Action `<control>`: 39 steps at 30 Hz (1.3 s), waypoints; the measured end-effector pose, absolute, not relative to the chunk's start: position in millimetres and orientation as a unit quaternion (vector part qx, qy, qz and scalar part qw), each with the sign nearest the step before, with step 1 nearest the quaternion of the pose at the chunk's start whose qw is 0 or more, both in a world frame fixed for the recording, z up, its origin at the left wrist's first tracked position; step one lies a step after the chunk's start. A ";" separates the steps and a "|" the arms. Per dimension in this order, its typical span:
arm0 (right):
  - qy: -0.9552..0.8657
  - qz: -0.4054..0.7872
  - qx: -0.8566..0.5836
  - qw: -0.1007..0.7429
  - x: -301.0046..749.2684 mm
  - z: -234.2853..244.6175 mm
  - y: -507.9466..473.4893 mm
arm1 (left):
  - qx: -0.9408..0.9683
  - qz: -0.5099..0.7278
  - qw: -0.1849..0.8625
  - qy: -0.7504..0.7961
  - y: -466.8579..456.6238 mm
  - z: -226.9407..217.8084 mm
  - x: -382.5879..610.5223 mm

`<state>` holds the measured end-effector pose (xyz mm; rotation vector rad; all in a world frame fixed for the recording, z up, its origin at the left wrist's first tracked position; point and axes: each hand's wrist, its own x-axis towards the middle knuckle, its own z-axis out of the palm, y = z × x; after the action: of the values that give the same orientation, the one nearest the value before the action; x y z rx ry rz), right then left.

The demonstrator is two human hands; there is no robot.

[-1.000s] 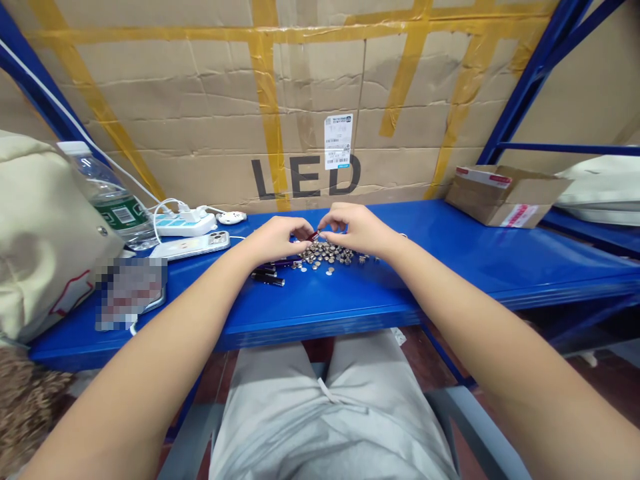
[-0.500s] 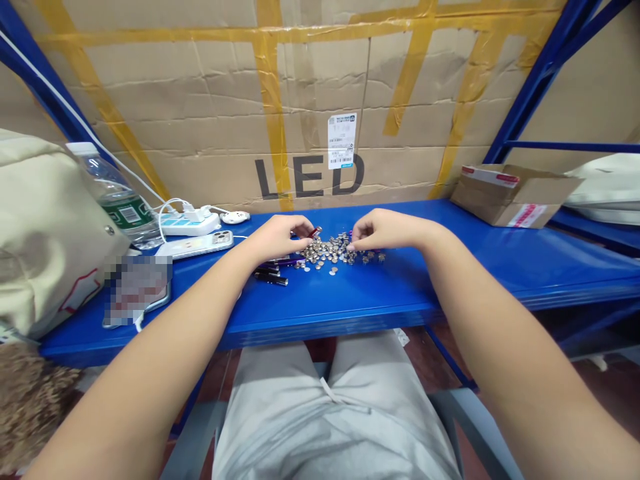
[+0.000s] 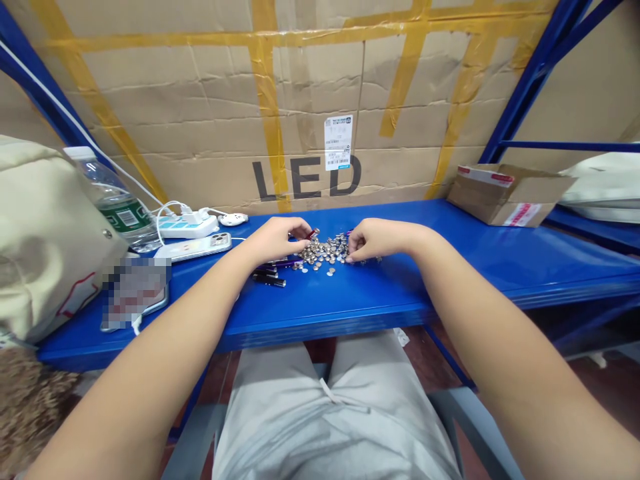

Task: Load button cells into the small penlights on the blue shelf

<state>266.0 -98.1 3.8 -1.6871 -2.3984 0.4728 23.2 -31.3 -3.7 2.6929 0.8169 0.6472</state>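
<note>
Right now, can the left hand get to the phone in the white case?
Probably yes. The left hand is a short way from the phone, which lies flat on the blue shelf. Nothing seems to stand between them, so the way looks free.

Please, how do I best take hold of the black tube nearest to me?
Grip the black tube around its middle, from above. It lies flat on the blue shelf, its length running sideways, so the fingers of your left hand, the closest, can pinch its long sides. It looks round and may roll.
</note>
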 end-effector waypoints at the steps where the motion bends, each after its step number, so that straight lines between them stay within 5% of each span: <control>1: -0.805 0.162 -0.564 0.084 266.1 4.4 -98.5 | 0.925 0.222 0.127 0.280 -31.3 -3.8 23.1; 11: -0.776 0.142 -0.478 0.386 243.2 3.9 -95.9 | 0.919 0.234 0.187 0.257 -42.5 -0.7 27.4; 23: -0.779 0.113 -0.456 0.416 241.1 -1.5 -90.4 | 0.904 0.267 0.232 0.240 -41.5 -3.3 30.0; 32: -0.730 0.150 -0.485 0.457 236.2 -5.0 -88.1 | 0.911 0.350 -0.111 0.186 -45.6 -9.6 39.2; 39: -0.625 0.382 -0.489 0.474 229.8 -10.5 -81.3 | 0.888 0.293 -0.305 0.181 -43.4 -7.6 37.9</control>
<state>229.8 -81.3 -10.5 -1.1968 -1.5282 0.9337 37.9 -43.4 -7.6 3.5078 0.7137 1.1578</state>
